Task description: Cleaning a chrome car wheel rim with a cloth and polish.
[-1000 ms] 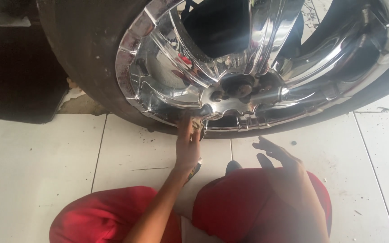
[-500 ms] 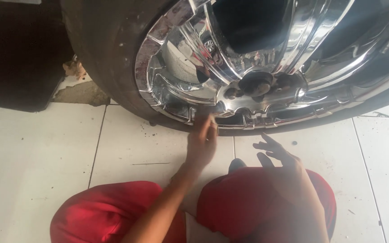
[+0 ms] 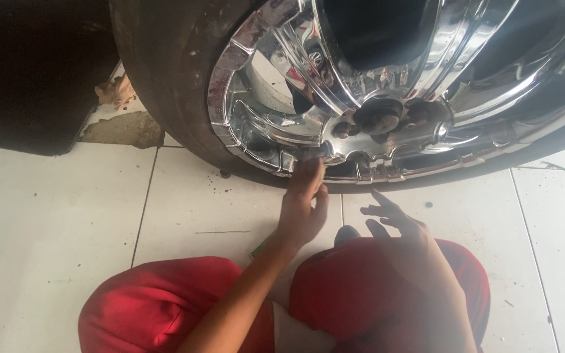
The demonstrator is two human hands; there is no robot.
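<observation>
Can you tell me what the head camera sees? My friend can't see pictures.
A person's left hand reaches up to the bottom edge of a shiny chrome wheel in a dark tyre. The right hand hangs open over red-trousered knees, above white floor tiles.

A single head-worn camera looks steeply down and forward from close range, the chrome wheel [image 3: 387,98] filling the frame from 11 to 2 o'clock. White floor tiles [image 3: 53,229] spread at 9 o'clock, the wearer's red-clad knees [image 3: 165,307] at 6 o'clock.
</observation>
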